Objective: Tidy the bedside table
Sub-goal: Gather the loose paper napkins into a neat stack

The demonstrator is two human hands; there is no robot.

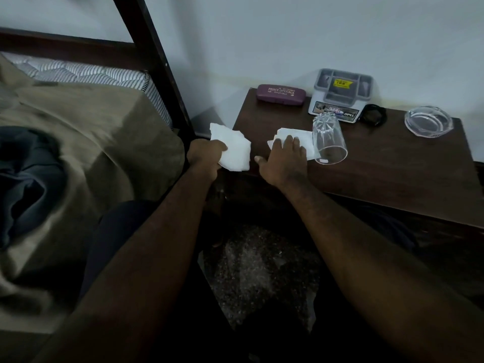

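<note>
The dark wooden bedside table (392, 163) stands to the right of the bed. My left hand (205, 158) grips a white tissue (233, 150) at the table's left edge. My right hand (284, 161) lies flat, fingers spread, on a second white tissue (294, 134) on the tabletop. A clear drinking glass (328, 138) lies on its side just right of that hand, resting partly on the tissue. Behind are a maroon spectacle case (281, 94), a grey-and-white organiser box (339, 94), a coiled black cable (373, 114) and a glass ashtray (428, 121).
The bed (78, 132) with an olive cover and a dark post (157, 64) fills the left. A dark cloth (23, 179) lies on the bed. The white wall runs behind the table. Speckled floor (256, 271) shows between my arms.
</note>
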